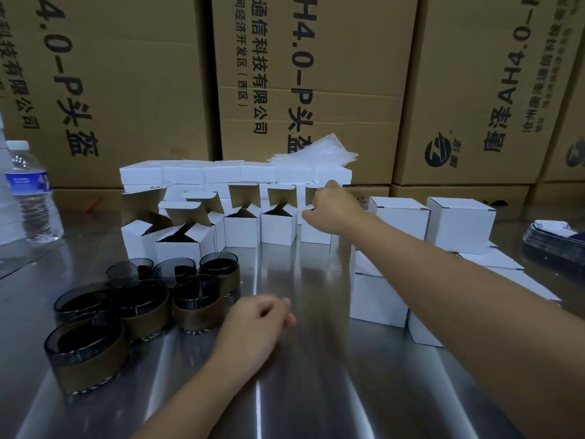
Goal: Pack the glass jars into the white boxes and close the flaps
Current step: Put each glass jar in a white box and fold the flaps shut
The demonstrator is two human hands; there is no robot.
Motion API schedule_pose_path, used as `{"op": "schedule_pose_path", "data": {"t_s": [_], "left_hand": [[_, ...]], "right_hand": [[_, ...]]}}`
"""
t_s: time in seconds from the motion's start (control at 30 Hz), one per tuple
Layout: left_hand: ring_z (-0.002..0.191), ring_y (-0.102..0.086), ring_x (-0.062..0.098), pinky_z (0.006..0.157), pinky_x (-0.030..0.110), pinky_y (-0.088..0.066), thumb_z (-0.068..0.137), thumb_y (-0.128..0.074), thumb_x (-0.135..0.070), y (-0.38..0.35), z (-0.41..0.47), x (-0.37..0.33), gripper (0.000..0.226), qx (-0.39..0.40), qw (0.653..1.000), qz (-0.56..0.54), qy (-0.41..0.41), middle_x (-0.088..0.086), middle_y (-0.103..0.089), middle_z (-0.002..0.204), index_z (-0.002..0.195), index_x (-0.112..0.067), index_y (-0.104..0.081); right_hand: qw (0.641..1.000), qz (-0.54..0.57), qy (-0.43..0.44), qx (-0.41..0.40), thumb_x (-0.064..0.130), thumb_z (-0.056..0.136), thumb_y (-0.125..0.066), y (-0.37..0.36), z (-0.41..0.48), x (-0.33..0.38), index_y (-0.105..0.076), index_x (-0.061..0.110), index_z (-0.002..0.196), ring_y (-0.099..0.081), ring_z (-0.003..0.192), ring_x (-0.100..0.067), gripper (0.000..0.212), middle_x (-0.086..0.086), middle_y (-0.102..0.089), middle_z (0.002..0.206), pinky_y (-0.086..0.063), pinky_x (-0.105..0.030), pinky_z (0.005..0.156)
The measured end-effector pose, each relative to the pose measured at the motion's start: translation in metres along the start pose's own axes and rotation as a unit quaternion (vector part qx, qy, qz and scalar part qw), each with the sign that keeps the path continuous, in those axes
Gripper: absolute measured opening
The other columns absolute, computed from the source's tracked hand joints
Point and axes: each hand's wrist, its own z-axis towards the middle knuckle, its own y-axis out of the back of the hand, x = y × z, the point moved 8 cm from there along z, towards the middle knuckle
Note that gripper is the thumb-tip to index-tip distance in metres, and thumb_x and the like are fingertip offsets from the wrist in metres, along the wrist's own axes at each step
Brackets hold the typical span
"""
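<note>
Dark brown-banded glass jars [145,312] upright at left, open-flapped white boxes [242,231] just behind, closed boxes [460,226] right.

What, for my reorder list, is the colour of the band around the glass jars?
Olive-brown band on smoky glass jars; head view.

Dim light; glare streaks on metal table [316,391]; left hand [256,321] motion-blurred; edges bowed.

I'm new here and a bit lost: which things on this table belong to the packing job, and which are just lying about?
Job: glass jars, open white boxes, closed white boxes.
Lying about: water bottle, brown cartons.
</note>
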Motion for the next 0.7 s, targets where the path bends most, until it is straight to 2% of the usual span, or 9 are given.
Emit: {"op": "schedule_pose_path", "data": {"t_s": [0.07,0.13,0.2,0.3,0.37,0.43,0.53,0.63,0.7], "left_hand": [[0.062,-0.059,0.008,0.069,0.028,-0.049,0.091,-0.058,-0.030,-0.006,-0.004,-0.011,0.033,0.013,0.985,0.140,-0.101,-0.010,-0.062,0.063,0.060,-0.021,-0.065],[0.068,-0.057,0.010,0.069,0.033,-0.047,0.090,-0.056,-0.038,-0.013,-0.009,-0.020,0.031,0.015,0.960,0.213,-0.180,-0.010,-0.056,0.067,0.067,-0.019,-0.063],[0.074,-0.054,0.011,0.069,0.031,-0.044,0.088,-0.047,-0.049,-0.017,-0.011,-0.025,0.036,0.009,0.942,0.255,-0.218,-0.011,-0.049,0.068,0.073,-0.019,-0.060],[0.086,-0.050,0.008,0.064,0.022,-0.037,0.087,-0.040,-0.055,-0.019,-0.011,-0.023,0.037,0.013,0.937,0.260,-0.234,-0.013,-0.048,0.075,0.079,-0.023,-0.057],[0.090,-0.047,0.005,0.063,0.018,-0.033,0.088,-0.042,-0.055,-0.020,-0.010,-0.022,0.034,0.024,0.938,0.254,-0.235,-0.014,-0.047,0.078,0.080,-0.025,-0.055],[0.092,-0.047,0.006,0.063,0.016,-0.032,0.084,-0.038,-0.057,-0.023,-0.009,-0.024,0.039,0.033,0.936,0.255,-0.239,-0.013,-0.049,0.085,0.084,-0.023,-0.057],[0.092,-0.048,0.006,0.066,0.016,-0.034,0.079,-0.034,-0.059,-0.025,-0.009,-0.025,0.045,0.040,0.933,0.262,-0.245,-0.011,-0.053,0.095,0.087,-0.023,-0.060],[0.091,-0.050,0.006,0.066,0.017,-0.035,0.079,-0.034,-0.059,-0.027,-0.009,-0.024,0.046,0.047,0.930,0.271,-0.246,-0.010,-0.053,0.096,0.088,-0.023,-0.061],[0.091,-0.049,0.007,0.065,0.017,-0.035,0.079,-0.033,-0.059,-0.027,-0.010,-0.024,0.046,0.049,0.928,0.275,-0.246,-0.013,-0.050,0.099,0.089,-0.023,-0.060]], "right_hand": [[0.997,-0.015,-0.026,0.076,0.032,0.093,-0.047,-0.029,0.019,0.000,-0.054,0.003,0.110,-0.051,0.090,-0.026,0.034,-0.016,-0.032,0.139,-0.039,-0.031,0.072],[0.987,-0.049,-0.059,0.139,0.031,0.095,-0.044,-0.053,0.035,-0.006,-0.044,0.004,0.132,-0.049,0.111,-0.031,0.046,-0.017,-0.026,0.144,-0.042,-0.035,0.082],[0.978,-0.074,-0.086,0.177,0.028,0.095,-0.042,-0.072,0.049,-0.012,-0.037,0.007,0.139,-0.040,0.125,-0.034,0.049,-0.018,-0.023,0.147,-0.041,-0.040,0.093],[0.964,-0.087,-0.141,0.208,0.023,0.091,-0.048,-0.092,0.063,-0.023,-0.020,0.008,0.148,-0.036,0.131,-0.034,0.065,-0.013,-0.016,0.153,-0.040,-0.040,0.086],[0.957,-0.091,-0.161,0.225,0.021,0.089,-0.049,-0.101,0.064,-0.022,-0.008,0.007,0.151,-0.038,0.131,-0.033,0.076,-0.014,-0.007,0.157,-0.040,-0.037,0.082],[0.957,-0.094,-0.141,0.235,0.019,0.090,-0.046,-0.104,0.068,-0.014,-0.015,0.009,0.150,-0.040,0.129,-0.032,0.068,-0.019,-0.002,0.157,-0.039,-0.036,0.077],[0.960,-0.112,-0.101,0.238,0.016,0.092,-0.043,-0.106,0.071,-0.004,-0.031,0.007,0.143,-0.045,0.117,-0.030,0.054,-0.017,-0.029,0.148,-0.038,-0.032,0.071],[0.966,-0.071,-0.122,0.216,0.016,0.093,-0.043,-0.104,0.072,-0.004,-0.001,0.008,0.149,-0.046,0.117,-0.032,0.072,-0.018,-0.026,0.145,-0.037,-0.032,0.071],[0.970,-0.036,-0.119,0.207,0.016,0.092,-0.046,-0.101,0.072,0.001,0.010,0.015,0.149,-0.048,0.095,-0.030,0.081,-0.020,-0.033,0.136,-0.038,-0.032,0.057]]}}
